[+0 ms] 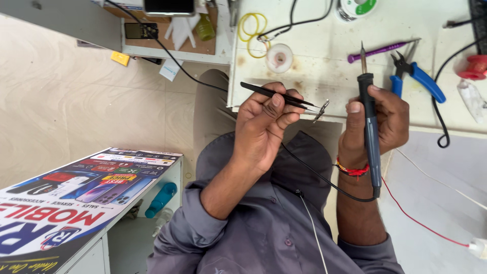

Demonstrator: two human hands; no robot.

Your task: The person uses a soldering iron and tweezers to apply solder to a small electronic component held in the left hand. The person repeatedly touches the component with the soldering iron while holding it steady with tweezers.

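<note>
My left hand (264, 124) pinches black tweezers (276, 95), and their tips grip a small metal part (320, 109). My right hand (379, 122) is wrapped around a dark blue soldering iron (370, 137) held upright, its tip (363, 55) pointing toward the white workbench (314, 45). The iron's tip is above and to the right of the small part, not touching it. A black cord runs from the iron's base across my grey shirt. A red thread band is on my right wrist.
On the workbench lie blue-handled pliers (420, 76), a purple screwdriver (378, 50), a yellow wire coil (252, 25), a white tape reel (279, 57) and a red object (476, 67). A counter with a printed poster (76, 198) stands at the left, with a teal bottle (161, 199) below.
</note>
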